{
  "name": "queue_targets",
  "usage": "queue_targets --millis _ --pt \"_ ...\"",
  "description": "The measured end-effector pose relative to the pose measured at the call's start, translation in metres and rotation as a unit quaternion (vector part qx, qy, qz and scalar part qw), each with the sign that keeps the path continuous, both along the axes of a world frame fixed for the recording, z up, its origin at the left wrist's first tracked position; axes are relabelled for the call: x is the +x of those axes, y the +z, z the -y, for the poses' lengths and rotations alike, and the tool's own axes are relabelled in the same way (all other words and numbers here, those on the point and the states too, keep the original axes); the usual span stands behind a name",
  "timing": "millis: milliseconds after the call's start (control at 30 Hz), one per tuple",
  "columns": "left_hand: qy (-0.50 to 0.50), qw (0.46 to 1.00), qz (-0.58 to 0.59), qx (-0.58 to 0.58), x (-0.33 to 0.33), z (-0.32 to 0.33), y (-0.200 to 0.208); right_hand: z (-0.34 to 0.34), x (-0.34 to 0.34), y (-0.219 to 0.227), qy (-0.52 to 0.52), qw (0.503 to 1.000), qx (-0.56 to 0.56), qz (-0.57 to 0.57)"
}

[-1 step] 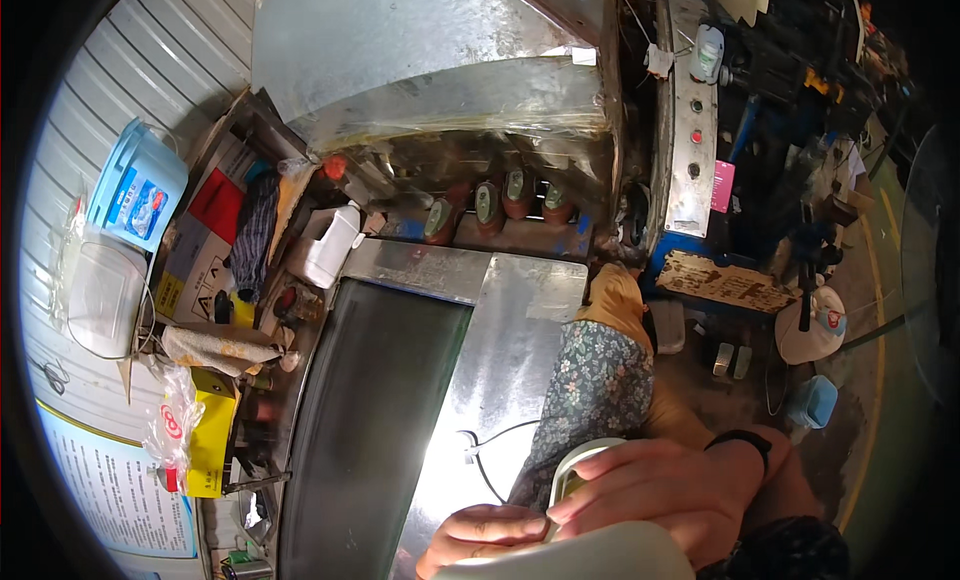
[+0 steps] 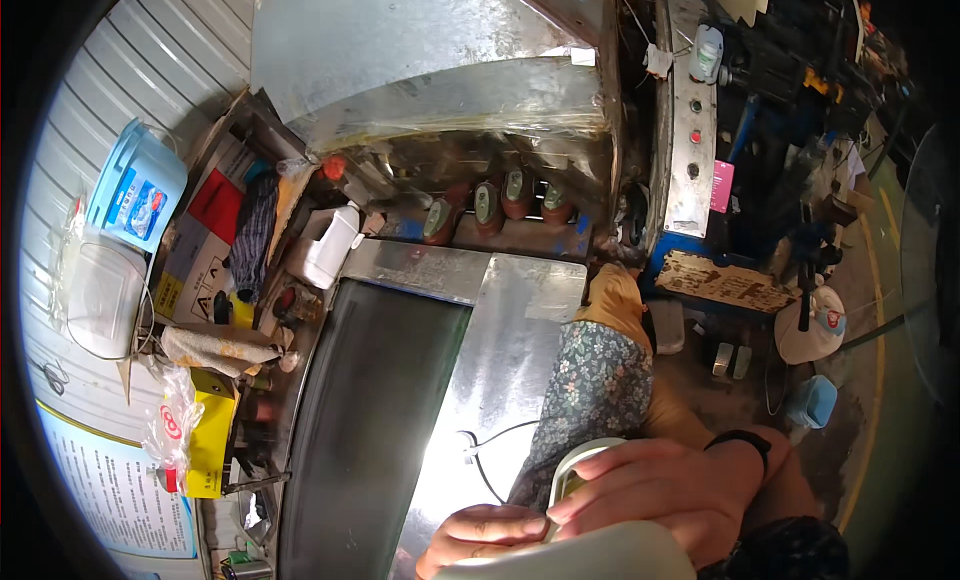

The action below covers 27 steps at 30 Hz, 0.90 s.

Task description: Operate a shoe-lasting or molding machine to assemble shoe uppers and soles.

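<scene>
Yellow box left, dark belt next, then metal surface [image 2: 520, 300]; thin cable [image 2: 487, 477] near surface's right edge; left hand [image 2: 485, 530] pinching pale plastic piece [image 2: 600, 552] toward surface's near end; right hand [image 2: 665, 488] closed over same piece

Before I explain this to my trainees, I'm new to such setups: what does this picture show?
There's no robot: a person works bare-handed. The camera is worn on the head, looking down through a fisheye lens, so straight edges bend. The left hand and right hand hold a pale rimmed thing; its kind is unclear. Another pale curved shape partly hides them. Beyond are a dark belt-like strip and a shiny metal plate, with a thin cable over the plate.
</scene>
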<state>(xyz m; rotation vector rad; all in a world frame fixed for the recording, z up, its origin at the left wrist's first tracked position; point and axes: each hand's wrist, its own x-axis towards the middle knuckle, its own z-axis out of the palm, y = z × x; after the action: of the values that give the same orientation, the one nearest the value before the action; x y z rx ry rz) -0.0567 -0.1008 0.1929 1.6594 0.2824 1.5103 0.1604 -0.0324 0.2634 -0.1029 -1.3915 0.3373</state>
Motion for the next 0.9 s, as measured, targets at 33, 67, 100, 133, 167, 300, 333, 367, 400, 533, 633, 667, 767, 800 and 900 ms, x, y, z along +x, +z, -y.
queue_targets --millis 33,67,100,133,167,300,333,367,400,533,633,667,767,800,900 --pt "0.003 1.0 0.0 0.003 0.003 -0.005 0.001 -0.002 0.016 0.005 0.059 0.988 -0.002 0.144" --pt "0.006 1.0 0.001 0.005 0.001 -0.002 -0.002 0.0 0.018 0.007 0.061 0.988 -0.001 0.145" --pt "0.002 1.0 0.003 0.009 -0.002 0.0 -0.002 0.004 0.022 0.009 0.045 0.985 -0.022 0.164" --pt "0.0 1.0 0.006 0.014 0.006 -0.006 -0.004 0.007 0.024 0.01 0.028 0.982 -0.043 0.183" --pt "-0.003 1.0 0.008 0.018 0.007 -0.002 -0.007 0.008 0.023 0.006 0.025 0.982 -0.042 0.185" --pt "-0.002 1.0 0.013 0.028 0.009 -0.008 -0.008 0.005 0.019 -0.005 0.027 0.993 0.003 0.119" --pt "-0.002 0.999 0.013 0.029 0.011 -0.011 -0.008 0.004 0.019 -0.006 0.038 0.992 0.003 0.122" --pt "-0.002 0.999 0.014 0.031 0.013 -0.014 -0.008 0.004 0.02 -0.006 0.037 0.992 0.002 0.122" --pt "-0.001 0.999 0.014 0.033 0.012 -0.013 -0.008 0.005 0.022 -0.006 0.042 0.99 -0.004 0.137" --pt "0.002 0.999 0.016 0.043 0.013 -0.012 -0.011 0.003 0.035 0.004 0.073 0.974 -0.021 0.215" --pt "0.006 0.998 0.017 0.053 0.014 -0.011 -0.014 0.003 0.024 -0.008 0.038 0.987 0.007 0.157" --pt "0.007 0.998 0.018 0.055 0.013 -0.009 -0.016 0.006 0.024 -0.007 0.038 0.987 0.008 0.157" --pt "0.009 0.998 0.02 0.062 0.011 -0.005 -0.019 0.014 0.029 0.006 0.023 0.982 -0.053 0.181" --pt "0.01 0.998 0.021 0.064 0.012 -0.005 -0.02 0.011 0.035 0.01 0.051 0.975 -0.048 0.212" --pt "0.012 0.997 0.023 0.07 0.012 -0.005 -0.022 0.011 0.036 0.015 0.07 0.968 -0.045 0.238"
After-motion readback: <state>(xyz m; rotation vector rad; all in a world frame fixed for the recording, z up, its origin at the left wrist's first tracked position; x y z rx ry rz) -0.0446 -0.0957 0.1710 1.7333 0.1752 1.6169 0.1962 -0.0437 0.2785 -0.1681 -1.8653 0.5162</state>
